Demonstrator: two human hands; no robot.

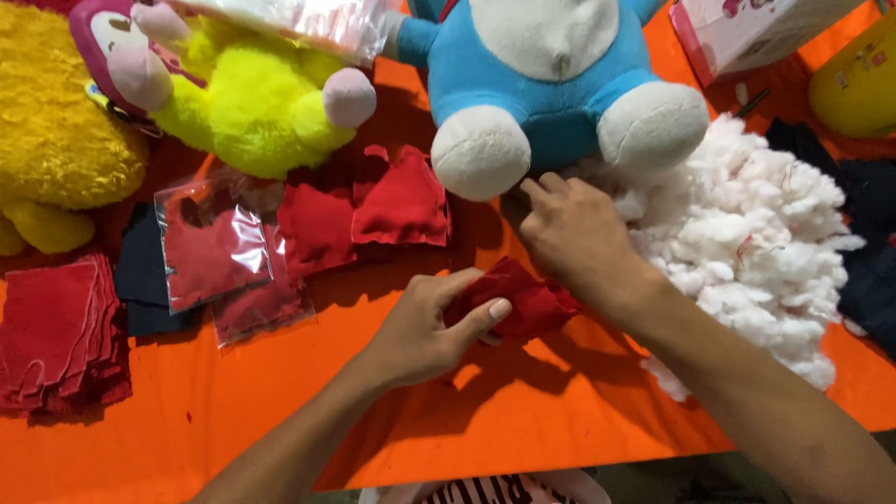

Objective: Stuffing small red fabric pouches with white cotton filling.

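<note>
At the far left of the orange cloth-covered surface lies a stack of flat red velvet fabric cut-outs, then clear plastic sleeves holding more red pieces, below a fluffy yellow-green plush toy. Two sewn red cloth pouches lie near the middle. The left hand is closed on a crumpled red velvet pouch, thumb on top, just in front of a blue-and-white plush toy. The right hand is pinched narrow at the edge of a loose heap of white fibre stuffing; whether it holds a tuft I cannot tell. Judging by this, small pinches and a held-open pouch mouth would fill it evenly.
</note>
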